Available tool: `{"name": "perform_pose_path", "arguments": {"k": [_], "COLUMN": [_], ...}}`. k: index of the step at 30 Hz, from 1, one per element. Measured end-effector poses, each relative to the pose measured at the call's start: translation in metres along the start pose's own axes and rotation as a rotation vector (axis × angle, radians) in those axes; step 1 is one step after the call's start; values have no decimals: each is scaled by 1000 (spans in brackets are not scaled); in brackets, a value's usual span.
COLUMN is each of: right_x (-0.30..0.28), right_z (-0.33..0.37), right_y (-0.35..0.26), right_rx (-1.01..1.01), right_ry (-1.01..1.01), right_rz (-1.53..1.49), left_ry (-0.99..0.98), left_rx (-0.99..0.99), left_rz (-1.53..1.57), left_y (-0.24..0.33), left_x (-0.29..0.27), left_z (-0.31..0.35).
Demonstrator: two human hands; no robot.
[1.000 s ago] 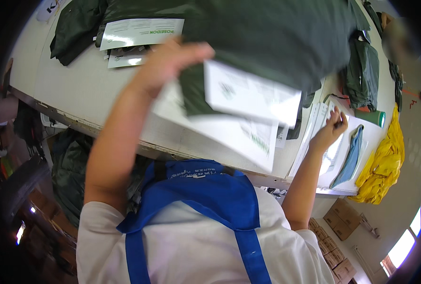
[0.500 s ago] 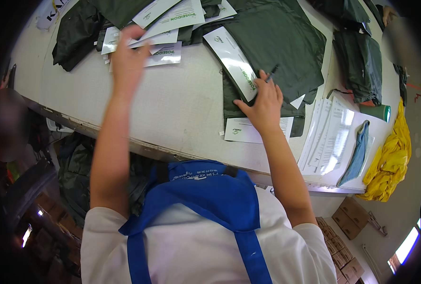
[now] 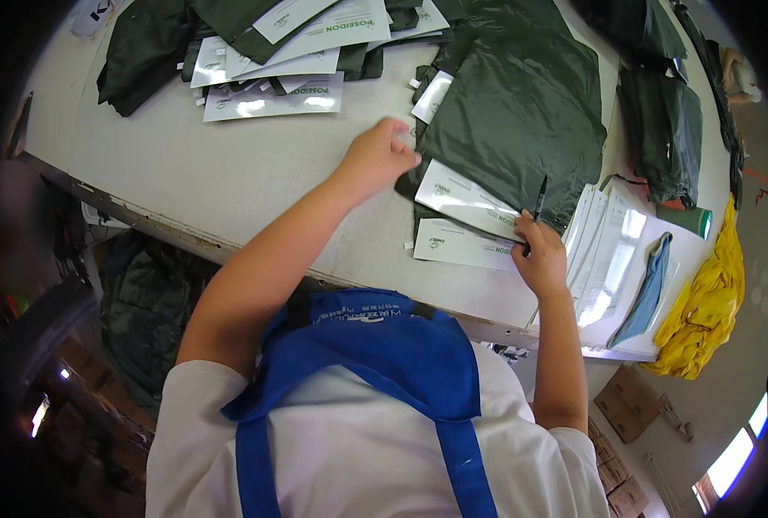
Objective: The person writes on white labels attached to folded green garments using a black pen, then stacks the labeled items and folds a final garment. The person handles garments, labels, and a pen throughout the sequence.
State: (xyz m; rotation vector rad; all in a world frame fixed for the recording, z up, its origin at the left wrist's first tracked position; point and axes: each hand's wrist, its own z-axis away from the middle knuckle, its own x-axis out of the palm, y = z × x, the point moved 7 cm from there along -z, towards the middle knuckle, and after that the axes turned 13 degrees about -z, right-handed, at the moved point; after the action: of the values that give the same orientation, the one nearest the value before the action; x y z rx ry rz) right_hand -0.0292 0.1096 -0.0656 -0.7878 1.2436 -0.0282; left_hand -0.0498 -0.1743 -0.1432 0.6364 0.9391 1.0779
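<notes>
My right hand [image 3: 542, 255] is closed round a dark pen [image 3: 540, 197], with its fingertips at the right end of a white printed card [image 3: 466, 197]. That card slants across the lower part of a dark green folded garment [image 3: 518, 112]. My left hand [image 3: 373, 161] is by the garment's left edge, its fingers bent but apart and nothing visible in them. A second white card [image 3: 457, 242] sticks out from under the garment near the table's front. Another white card [image 3: 433, 97] shows partly at the garment's left side.
Several dark green garments [image 3: 146, 52] with white cards [image 3: 271, 97] are heaped at the far left. Paper sheets [image 3: 610, 237], a blue cloth strip [image 3: 644, 289], a green roll [image 3: 688, 219] and yellow fabric [image 3: 703, 298] lie to the right. Dark folded garments [image 3: 658, 125] are beyond them.
My left hand has moved right, from the far-left pile to the garment's edge. My right hand has moved nearer and right, and the card on the garment has turned to lie more crosswise.
</notes>
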Motion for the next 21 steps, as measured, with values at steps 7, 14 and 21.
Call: {"name": "perform_pose_path", "arguments": {"k": [7,14,21], "right_x": [-94,1,89], "right_z": [20,-49,-68], "right_y": [38,-34,-71], "right_rx": [29,9,162], "right_ry": [831,649,439], "right_rz": [-510,-1193,-1049], "left_ry": [112,60,258], "left_rx": [-8,-38,83], "left_rz": [-180,-330,-478], "left_y": [-14,-9,-5], "left_x": [4,0,-7], "left_z": [52,45,50]}}
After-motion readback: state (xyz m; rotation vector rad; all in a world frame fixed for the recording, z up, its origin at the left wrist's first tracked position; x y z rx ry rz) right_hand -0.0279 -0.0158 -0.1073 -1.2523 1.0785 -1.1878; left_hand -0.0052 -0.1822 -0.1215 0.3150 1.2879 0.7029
